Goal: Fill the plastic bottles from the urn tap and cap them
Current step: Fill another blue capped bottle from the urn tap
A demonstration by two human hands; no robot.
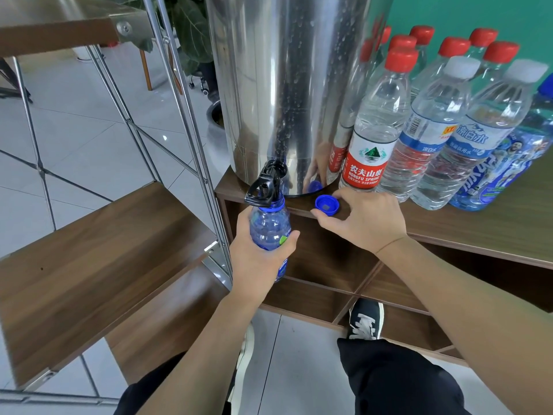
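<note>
Left hand (263, 253) wrapped round blue bottle (270, 226), held upright under urn tap (267, 182), neck right at the spout. Long axis vertical, mouth uncapped. Fill level hard to read through the tint.

Right hand (365, 218) just right of the tap, fingers loosely curled and closing on blue cap (327, 205); fingertips at the cap's rim, firm pinch or mere touch not clear. Cap lying open side up on the counter (478, 226), at the front edge, just right of the tap and below the urn (284, 85) base.

Key relation: cap sits up and to the right of the bottle mouth, near it, right hand far closer than left. Probably a short lift, flip, and carry left onto the neck once bottle clears the spout.

Right of the tap: row of capped bottles (419, 130) standing on the counter, red and white tops. Counter wood-grain brown with open cubbies below. Left of the tap: metal-framed wooden shelves (98, 250), tiled floor (89, 130), green wall behind.
</note>
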